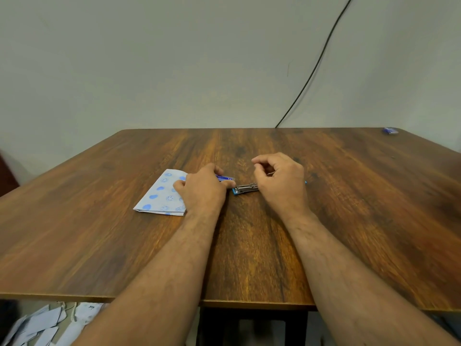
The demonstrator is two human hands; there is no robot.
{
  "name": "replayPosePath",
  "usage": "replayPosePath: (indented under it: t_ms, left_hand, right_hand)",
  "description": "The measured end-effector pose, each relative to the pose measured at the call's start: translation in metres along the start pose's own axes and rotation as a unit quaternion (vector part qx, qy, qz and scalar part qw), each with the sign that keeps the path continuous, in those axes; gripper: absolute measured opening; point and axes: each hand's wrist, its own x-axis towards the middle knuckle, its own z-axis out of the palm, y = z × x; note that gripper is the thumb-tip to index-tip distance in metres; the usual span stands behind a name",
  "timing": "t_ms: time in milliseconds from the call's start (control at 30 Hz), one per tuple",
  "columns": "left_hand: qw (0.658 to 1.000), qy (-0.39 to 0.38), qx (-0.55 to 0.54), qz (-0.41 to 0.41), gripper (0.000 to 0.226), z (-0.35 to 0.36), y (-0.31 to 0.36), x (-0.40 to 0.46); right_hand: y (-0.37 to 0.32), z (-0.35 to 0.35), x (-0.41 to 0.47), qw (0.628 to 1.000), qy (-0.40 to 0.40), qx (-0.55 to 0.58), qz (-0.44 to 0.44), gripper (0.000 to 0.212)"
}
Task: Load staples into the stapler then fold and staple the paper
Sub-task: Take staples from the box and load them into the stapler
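Observation:
A small blue stapler [245, 189] lies opened on the wooden table [249, 245], its metal staple channel facing up. My left hand [203, 188] is shut on a small blue staple box [225, 178], just left of the stapler. My right hand [280, 182] hovers over the stapler's right half, thumb and forefinger pinched together; whether a strip of staples sits between them is too small to tell. A folded white paper [161, 196] printed with blue smiley faces lies flat to the left, partly under my left hand.
A second blue staple box [390, 130] rests at the table's far right corner. A black cable [316, 66] runs down the wall behind the table. Several paper pieces [45, 325] lie on the floor below the near left edge.

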Motion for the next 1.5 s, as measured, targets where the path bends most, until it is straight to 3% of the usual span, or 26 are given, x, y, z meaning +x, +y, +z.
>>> replayPosePath:
  t_ms: [133, 233, 433, 533, 600, 700, 1133, 1300, 1500]
  left_hand:
    - [0.998, -0.054, 0.009, 0.021, 0.039, -0.001, 0.005, 0.000]
    - [0.998, -0.048, 0.006, 0.026, 0.050, 0.000, 0.003, 0.002]
    - [0.999, -0.033, 0.016, 0.035, 0.038, -0.001, 0.005, -0.001]
    - [0.989, 0.028, -0.105, 0.104, 0.026, -0.005, 0.008, -0.003]
    - [0.959, -0.014, -0.227, 0.170, 0.028, -0.009, 0.013, -0.010]
    - [0.934, -0.078, -0.268, 0.222, 0.039, -0.009, 0.014, -0.019]
    - [0.914, -0.048, -0.361, 0.180, 0.015, -0.006, 0.010, -0.010]
    - [0.899, -0.073, -0.410, 0.139, 0.008, -0.007, 0.010, -0.009]
    - [0.892, -0.079, -0.429, 0.118, 0.016, -0.004, 0.009, -0.007]
  right_hand:
    - [0.000, 0.000, 0.000, 1.000, -0.020, -0.008, 0.002, 0.016]
    - [0.001, 0.001, -0.001, 1.000, -0.022, 0.001, 0.010, 0.016]
    - [0.004, 0.003, 0.000, 1.000, -0.012, 0.017, 0.015, 0.014]
    - [0.005, 0.005, 0.001, 0.996, -0.025, 0.055, 0.058, 0.013]
    - [0.004, 0.004, 0.001, 0.990, -0.037, 0.095, 0.093, 0.015]
    - [-0.002, -0.003, 0.000, 0.974, -0.057, 0.168, 0.139, 0.019]
    - [-0.001, -0.005, 0.006, 0.875, -0.126, 0.388, 0.262, 0.010]
    - [-0.001, -0.006, 0.004, 0.910, -0.151, 0.315, 0.222, 0.014]
    - [-0.002, -0.005, 0.001, 0.953, -0.114, 0.238, 0.149, 0.010]
